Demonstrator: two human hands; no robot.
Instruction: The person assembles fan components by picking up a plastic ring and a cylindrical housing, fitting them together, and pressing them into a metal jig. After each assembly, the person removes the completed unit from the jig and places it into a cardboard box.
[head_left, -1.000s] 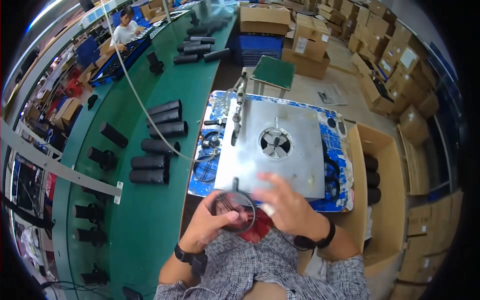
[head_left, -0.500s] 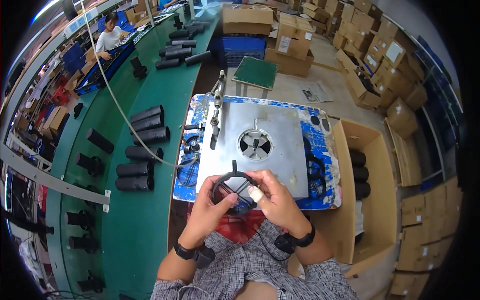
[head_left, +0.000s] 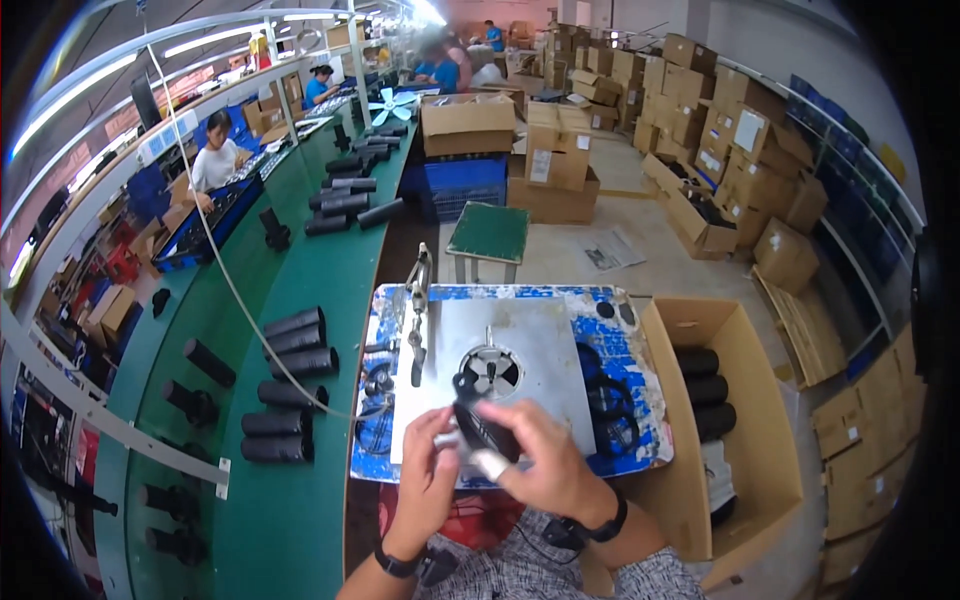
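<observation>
Above the near edge of the metal plate (head_left: 545, 345), my right hand (head_left: 550, 465) grips a black plastic ring with crossing ribs (head_left: 487, 432). The ring is tilted almost edge-on, its small tab pointing away from me. A pale wrap covers a finger or thumb of that hand. My left hand (head_left: 430, 475) is curled close to the ring's left side; blur hides whether its fingers touch it. Beyond my hands, a round fixture with metal vanes (head_left: 491, 372) is set into the plate. A metal clamp-like arm (head_left: 419, 315) stands at the plate's left.
On the left, a green bench (head_left: 330, 265) carries several black tubes (head_left: 277, 447). Black rings (head_left: 612, 412) lie on the worn blue board (head_left: 640, 445). An open carton (head_left: 770, 470) with black tubes stands at right. A green stool (head_left: 488, 232) is beyond. Co-workers sit along the bench.
My view has tipped up, so the far room shows more. The ring has turned from nearly face-on to nearly edge-on. My left hand, earlier on its rim, has shifted at its left side.
</observation>
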